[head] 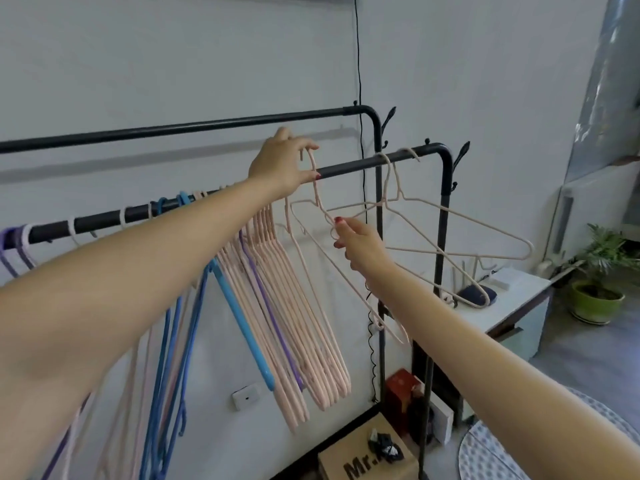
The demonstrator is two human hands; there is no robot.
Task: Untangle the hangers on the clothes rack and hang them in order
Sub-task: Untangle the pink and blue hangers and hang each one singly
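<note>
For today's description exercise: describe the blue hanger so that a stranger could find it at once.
Start at the lower black rail of the clothes rack. Left of the left hand, a tight bunch of pink hangers hangs from it. The blue hanger slants beside them: thick, flat and bright blue, unlike the thin pink wires.

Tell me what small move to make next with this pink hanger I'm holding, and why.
Probably lower the hook onto the front rail. The left hand pinches the pink hanger by its hook just above the bar, the right hand steadies its neck, and the rail is bare between the hung pink bunch and two crossed hangers.
</note>
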